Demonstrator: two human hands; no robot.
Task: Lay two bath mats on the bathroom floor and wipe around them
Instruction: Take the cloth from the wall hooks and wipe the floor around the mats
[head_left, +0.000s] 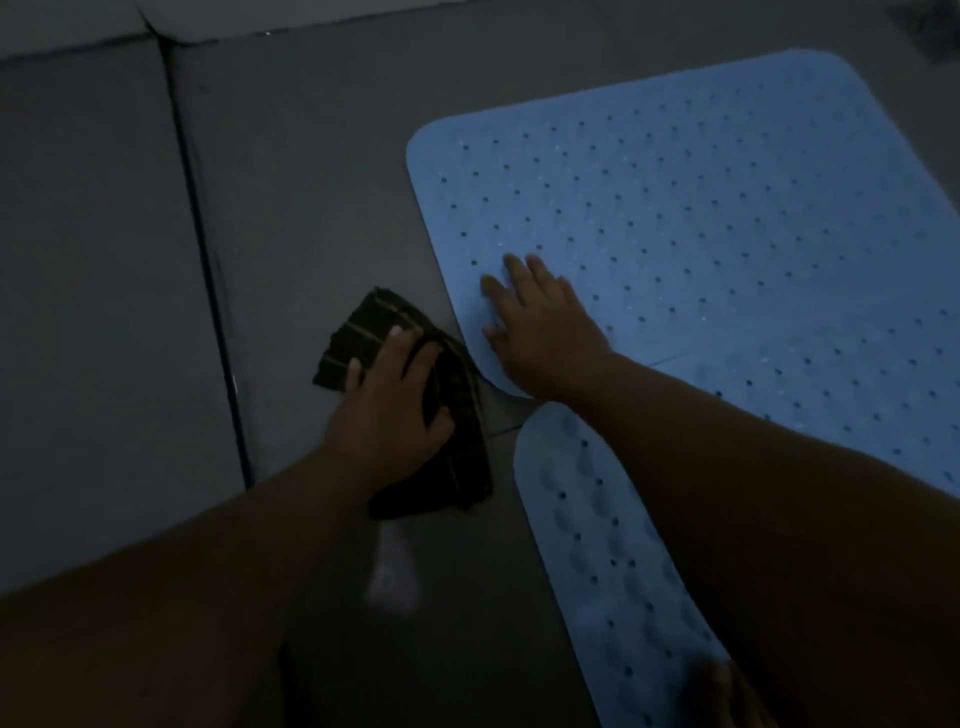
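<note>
Dim light, head view looking down at a dark grey floor (311, 182).

Left hand (387, 402) is on a dark striped cloth (363, 332), palm down. Fingers are curled over the bunched fabric and grip it; the cloth is pressed against the floor. It sits just beside the near-left corner of the larger mat, with its right edge touching or nearly touching that corner; I can't tell which.

Right hand (540, 332) lies flat on the large blue mat (701, 218), near its near-left corner. Fingers are straight and spread, holding nothing, just pressing on the surface.

The large blue mat lies flat on the floor, perforated with rows of small holes, rounded corners, filling the upper right of the view.

A second blue mat (587, 530) lies closer to the person, below the first, with raised bumps and holes. Its far rounded end is next to the large mat's near edge, and the right forearm crosses over the junction.

A dark groove (208, 249) runs through the floor on the left, well apart from both mats.
</note>
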